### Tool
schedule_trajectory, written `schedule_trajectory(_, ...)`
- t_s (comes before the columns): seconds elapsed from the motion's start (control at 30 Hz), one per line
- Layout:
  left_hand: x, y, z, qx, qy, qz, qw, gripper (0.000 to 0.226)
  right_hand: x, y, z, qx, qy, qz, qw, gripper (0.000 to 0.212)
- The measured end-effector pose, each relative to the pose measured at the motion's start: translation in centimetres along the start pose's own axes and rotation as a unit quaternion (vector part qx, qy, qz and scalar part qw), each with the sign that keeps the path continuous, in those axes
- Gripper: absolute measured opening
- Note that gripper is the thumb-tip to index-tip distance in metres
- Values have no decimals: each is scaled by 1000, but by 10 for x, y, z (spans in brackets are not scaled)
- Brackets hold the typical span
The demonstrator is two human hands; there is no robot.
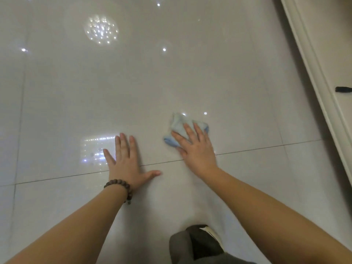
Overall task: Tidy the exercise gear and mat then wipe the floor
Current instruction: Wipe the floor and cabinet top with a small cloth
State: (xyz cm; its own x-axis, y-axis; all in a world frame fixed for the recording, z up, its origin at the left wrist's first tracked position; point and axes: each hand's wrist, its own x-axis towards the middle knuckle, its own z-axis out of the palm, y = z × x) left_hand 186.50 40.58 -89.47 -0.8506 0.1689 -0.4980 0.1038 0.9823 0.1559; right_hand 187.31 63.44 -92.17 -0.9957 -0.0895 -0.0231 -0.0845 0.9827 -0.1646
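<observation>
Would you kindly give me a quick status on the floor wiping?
Left hand flat on glossy white tile floor. Right hand pressing crumpled light-blue cloth down. Nothing in the way.

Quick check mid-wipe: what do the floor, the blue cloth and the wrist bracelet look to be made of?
Floor: glazed or polished tile, probably ceramic; it mirrors ceiling lights and shows thin grout lines. Blue cloth under the right hand: soft fabric, possibly microfibre; it bunches in folds. Bracelet at the left hand: round dark brown beads, likely wood, matte.
</observation>
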Motion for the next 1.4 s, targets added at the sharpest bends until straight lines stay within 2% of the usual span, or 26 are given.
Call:
schedule_trajectory(0.07,-3,-6,2,4,0,0,1000,137,-11,55,-5,-29,-7,5,1000,48)
schedule_trajectory(0.13,-3,-10,2,3,-8,9,1000,134,-32,118,-15,-24,3,135,991,53)
schedule_trajectory(0.2,-3,-12,0,13,-26,14,999,133,-56,164,-33,-6,-6,313,950,58)
schedule_trajectory(0.27,-1,-11,-1,16,-33,13,999,133,-61,175,-44,24,-35,465,884,56)
schedule_trajectory(0.33,0,-10,-1,9,-39,15,999,133,-48,149,-44,26,-32,535,844,52)
schedule_trajectory(0.37,-1,-11,-1,-1,-40,20,999,134,-39,127,-39,27,-25,527,849,52)
schedule_trajectory(0.4,-2,-12,-3,-19,-39,26,999,134,-32,101,-31,31,-16,493,869,51)
schedule_trajectory(0.5,-10,-31,-6,-78,-4,33,996,136,-22,14,-5,40,1,334,942,53)
schedule_trajectory(0.57,-24,-55,-6,-85,23,-2,996,137,-18,-39,9,33,-2,263,964,53)
schedule_trajectory(0.63,-42,-87,-3,-77,34,-69,994,139,-6,-89,15,30,-13,202,979,54)
schedule_trajectory(0.7,-60,-122,-3,-84,34,-173,981,144,10,-138,22,25,-30,138,990,54)
schedule_trajectory(0.8,-86,-172,-5,-159,41,-346,924,151,40,-216,33,20,-48,28,998,52)
schedule_trajectory(0.9,-107,-206,10,-186,16,-410,893,154,72,-304,43,12,-76,-97,992,51)
schedule_trajectory(0.97,-116,-215,19,-189,-7,-405,895,151,88,-360,50,6,-104,-174,979,52)
schedule_trajectory(1.03,-119,-221,22,-194,-24,-390,900,148,92,-398,54,-6,-129,-280,951,51)
schedule_trajectory(1.1,-121,-223,21,-203,-39,-382,901,148,82,-400,54,-19,-142,-411,900,50)
schedule_trajectory(1.17,-123,-225,21,-211,-36,-375,902,147,69,-364,52,-3,-133,-499,856,50)
schedule_trajectory(1.23,-123,-227,24,-219,-26,-374,901,147,71,-308,47,8,-124,-497,859,46)
schedule_trajectory(1.27,-121,-228,24,-225,-25,-374,899,148,82,-282,45,9,-110,-458,882,45)
schedule_trajectory(1.33,-120,-229,24,-233,-30,-372,898,149,113,-261,38,22,-91,-322,942,48)
schedule_trajectory(1.4,-120,-230,25,-233,-31,-371,898,150,135,-284,38,31,-80,-176,981,50)
